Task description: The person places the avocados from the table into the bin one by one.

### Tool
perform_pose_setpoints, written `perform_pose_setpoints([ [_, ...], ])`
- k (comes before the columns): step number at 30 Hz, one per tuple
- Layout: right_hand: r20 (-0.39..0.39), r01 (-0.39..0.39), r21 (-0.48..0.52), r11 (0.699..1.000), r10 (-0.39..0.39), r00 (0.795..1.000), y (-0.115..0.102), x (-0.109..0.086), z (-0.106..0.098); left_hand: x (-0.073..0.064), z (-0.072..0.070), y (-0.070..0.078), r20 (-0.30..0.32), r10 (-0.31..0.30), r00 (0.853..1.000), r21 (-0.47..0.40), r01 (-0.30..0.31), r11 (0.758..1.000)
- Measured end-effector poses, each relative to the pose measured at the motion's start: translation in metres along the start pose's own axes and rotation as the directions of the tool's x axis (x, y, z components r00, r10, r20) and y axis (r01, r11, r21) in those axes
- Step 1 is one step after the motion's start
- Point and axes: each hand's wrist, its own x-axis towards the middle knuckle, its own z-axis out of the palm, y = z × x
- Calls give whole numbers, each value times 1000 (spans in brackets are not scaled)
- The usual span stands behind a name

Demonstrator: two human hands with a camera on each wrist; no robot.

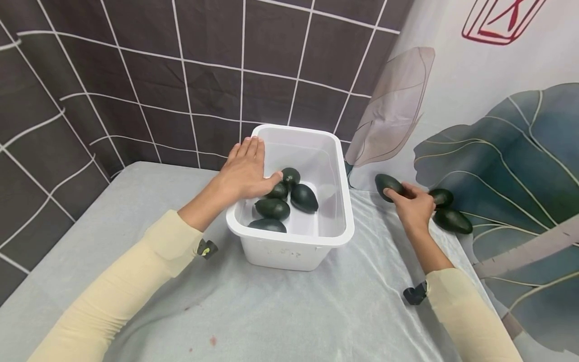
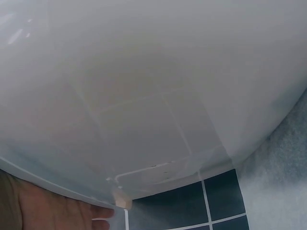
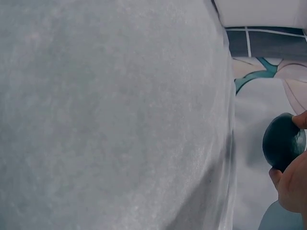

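Observation:
My right hand grips a dark green avocado between thumb and fingers, to the right of a white plastic tub. The right wrist view shows the same avocado at its right edge, thumb below it and a finger above. Across the tub's left rim lies my left hand, fingers straight and thumb reaching over the inside. Several avocados lie in the tub, one partly covered by that thumb. In the left wrist view the tub's outer wall fills most of the picture, with the left hand along its rim.
Two more avocados lie just beyond the right hand, beside the leaf-patterned curtain. A pale grey cloth covers the table. Behind the tub hangs a dark sheet with a white grid.

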Motion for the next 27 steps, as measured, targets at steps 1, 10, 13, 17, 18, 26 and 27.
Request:
perform_pose_setpoints([
  [1,-2,5,0,1000,-5,1000,0,0,1,0,0,0,0,-1,1000,-4,1,1000],
  [10,-1,3,-13,1000,-3,1000,-4,-1,1,0,-1,0,17,-5,1000,2,5,1000],
  [13,2,9,-10,1000,-9,1000,-7,-2,1,0,-2,0,21,-5,1000,10,5,1000],
  [17,-3,21,-5,1000,-21,1000,-12,-2,2,0,-2,0,24,-3,1000,9,2,1000],
  [18,-1,21,-2,1000,-21,1000,-14,-2,2,0,-2,0,25,-3,1000,9,2,1000],
  [26,24,-2,24,1000,1,1000,-34,-5,3,-1,-3,0,35,-6,999,10,6,1000],
  [27,22,-1,22,1000,0,1000,-36,-5,4,-1,-2,0,35,-6,999,10,6,1000],
])
